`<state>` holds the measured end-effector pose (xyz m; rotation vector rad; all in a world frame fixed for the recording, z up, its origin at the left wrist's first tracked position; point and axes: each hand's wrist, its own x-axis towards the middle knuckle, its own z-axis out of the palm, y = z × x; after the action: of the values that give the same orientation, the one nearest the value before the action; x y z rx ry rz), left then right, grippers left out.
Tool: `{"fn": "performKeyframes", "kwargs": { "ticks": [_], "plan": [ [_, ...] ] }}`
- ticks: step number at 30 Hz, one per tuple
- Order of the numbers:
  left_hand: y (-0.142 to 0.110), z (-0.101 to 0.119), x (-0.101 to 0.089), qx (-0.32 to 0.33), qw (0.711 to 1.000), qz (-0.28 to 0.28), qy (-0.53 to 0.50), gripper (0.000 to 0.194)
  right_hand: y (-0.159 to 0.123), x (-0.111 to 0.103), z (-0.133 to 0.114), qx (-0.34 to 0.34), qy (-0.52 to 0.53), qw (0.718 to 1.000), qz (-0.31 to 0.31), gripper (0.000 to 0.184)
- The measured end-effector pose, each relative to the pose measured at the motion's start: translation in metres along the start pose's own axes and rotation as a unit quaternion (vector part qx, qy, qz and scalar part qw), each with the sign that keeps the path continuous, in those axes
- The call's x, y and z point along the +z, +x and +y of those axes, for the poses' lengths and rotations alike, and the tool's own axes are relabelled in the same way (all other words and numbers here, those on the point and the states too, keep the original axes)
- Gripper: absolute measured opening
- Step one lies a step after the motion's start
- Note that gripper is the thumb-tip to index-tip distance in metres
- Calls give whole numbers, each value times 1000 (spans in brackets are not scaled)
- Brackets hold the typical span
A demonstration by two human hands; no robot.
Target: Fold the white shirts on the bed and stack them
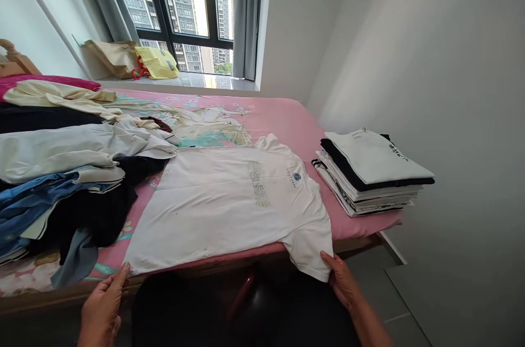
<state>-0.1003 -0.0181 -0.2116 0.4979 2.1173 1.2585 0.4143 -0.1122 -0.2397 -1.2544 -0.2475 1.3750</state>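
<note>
A white T-shirt (213, 205) lies spread out sideways on the bed, its collar toward the right and its hem toward the left. It has a small dark chest print and a block of faint printed text. My left hand (104, 303) pinches the near corner of the hem at the bed's front edge. With thumb and fingers, my right hand (342, 278) grips the end of the near sleeve, which hangs over the bed edge. The shirt's far sleeve is mostly bunched near the collar.
A heap of loose clothes (82, 156) covers the left of the bed (283, 112). On the right corner stands a stack of folded shirts (373, 172). A brown paper bag (112, 57) and a yellow bag (158, 63) sit on the windowsill. A wall (459, 117) borders the right side.
</note>
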Motion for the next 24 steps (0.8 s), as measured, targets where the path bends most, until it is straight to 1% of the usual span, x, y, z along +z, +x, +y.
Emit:
{"fn": "performKeyframes", "kwargs": {
  "ticks": [2,3,4,5,7,10,12,13,16,18,20,22,24],
  "plan": [
    [2,2,0,-69,996,-38,-28,35,-6,-1,-1,18,4,1000,-26,47],
    [1,3,0,-88,994,-52,-45,34,-9,0,-2,33,3,999,-35,47],
    [0,4,1,-90,993,-56,-60,34,-12,1,-3,48,-1,998,-41,46],
    [-2,5,2,-82,992,-52,-78,35,-14,2,-5,63,-6,997,-45,46],
    [-6,7,4,-55,991,-27,-115,38,-16,4,-9,86,-21,995,-46,44],
    [-12,8,7,10,990,5,-141,48,-15,-1,-15,95,-27,994,-45,36],
    [-14,8,8,60,988,4,-143,55,-12,-6,-22,84,-22,995,-45,32],
    [-15,8,7,75,987,-3,-141,56,-9,-8,-27,74,-22,996,-44,31],
    [-15,14,4,82,987,-25,-133,51,-1,-7,-47,23,-37,998,-35,28],
    [-12,23,3,87,986,-37,-135,45,7,2,-66,-16,-48,998,-33,26],
    [-5,37,4,98,983,-50,-150,43,20,16,-88,-37,-55,997,-38,24],
    [7,55,10,94,983,-54,-149,45,39,33,-111,-36,-60,996,-47,24],
    [23,75,21,81,987,-48,-130,48,63,52,-132,-25,-61,996,-64,25]
  ]
}}
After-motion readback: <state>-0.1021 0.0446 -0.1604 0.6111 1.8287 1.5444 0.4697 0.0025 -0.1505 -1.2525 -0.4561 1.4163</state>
